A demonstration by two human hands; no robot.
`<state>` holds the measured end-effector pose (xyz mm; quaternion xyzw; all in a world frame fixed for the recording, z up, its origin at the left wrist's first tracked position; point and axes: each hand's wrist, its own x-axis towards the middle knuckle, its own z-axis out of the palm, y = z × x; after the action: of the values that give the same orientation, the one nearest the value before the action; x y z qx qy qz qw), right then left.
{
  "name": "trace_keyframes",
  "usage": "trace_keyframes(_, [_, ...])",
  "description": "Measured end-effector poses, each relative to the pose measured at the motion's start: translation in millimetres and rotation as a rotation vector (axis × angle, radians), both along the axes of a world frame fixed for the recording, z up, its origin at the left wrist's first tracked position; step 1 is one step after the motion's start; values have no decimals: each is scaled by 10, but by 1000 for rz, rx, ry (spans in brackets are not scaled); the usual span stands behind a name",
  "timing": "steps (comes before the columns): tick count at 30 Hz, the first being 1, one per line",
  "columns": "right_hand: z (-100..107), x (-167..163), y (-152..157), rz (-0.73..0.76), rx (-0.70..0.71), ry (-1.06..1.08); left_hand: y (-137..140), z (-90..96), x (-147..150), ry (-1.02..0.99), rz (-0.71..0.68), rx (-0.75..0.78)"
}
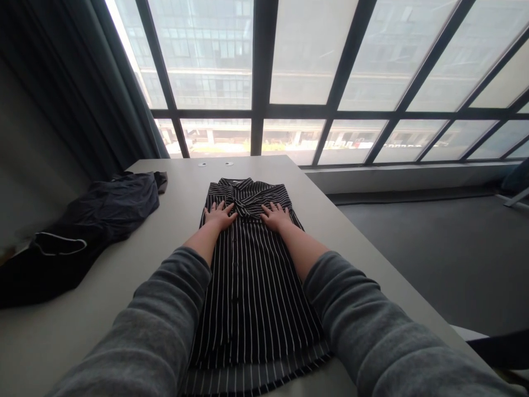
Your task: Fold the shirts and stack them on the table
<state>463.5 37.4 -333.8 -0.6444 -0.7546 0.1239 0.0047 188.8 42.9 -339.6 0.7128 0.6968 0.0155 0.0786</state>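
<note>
A black shirt point(260, 286) with thin white stripes lies flat on the table, its collar at the far end and its hem toward me. Its sleeves appear folded across the upper part, just below the collar. My left hand point(221, 216) rests palm down on the shirt's left upper side, fingers spread. On the right upper side my right hand point(275, 216) also lies flat with its fingers apart. Both hands touch the fabric without gripping it. My forearms in grey sleeves cover parts of the shirt's side edges.
The shirt lies on a pale table point(165, 264). Dark clothes point(111, 207) are heaped along its left edge. Two small round fittings sit near the far edge. A dark curtain point(82, 82) hangs at left, large windows stand behind, and grey floor point(405, 242) lies right.
</note>
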Motion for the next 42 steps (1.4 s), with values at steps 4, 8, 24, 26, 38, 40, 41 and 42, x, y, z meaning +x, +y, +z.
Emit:
trace_keyframes(4, [17, -10, -90, -24, -17, -5, -39, 83, 28, 4, -3, -22])
trace_keyframes(8, [114, 32, -183, 20, -21, -12, -262, 187, 129, 15, -32, 15])
trace_keyframes(24, [4, 1385, -2432, 317, 28, 49, -2358, 333, 508, -121, -866, -55])
trace_keyframes(26, [-43, 1386, -2754, 307, 44, 83, -2267, 371, 597, -104, -825, -21])
trace_keyframes(38, [-129, 1813, -3224, -20, 269, 415, -2260, 550, 1908, -128, -1243, 94])
trace_keyframes(40, [-58, 1984, -2983, 22, 205, 433, -2372, 550, 2083, -154, -1436, 106])
trace_keyframes(41, [-11, 2047, -2813, 57, 170, 431, -2414, 543, 2160, -159, -1507, 105])
trace_keyframes(42, [39, 2089, -2612, 85, 135, 419, -2444, 532, 2233, -160, -1558, 99])
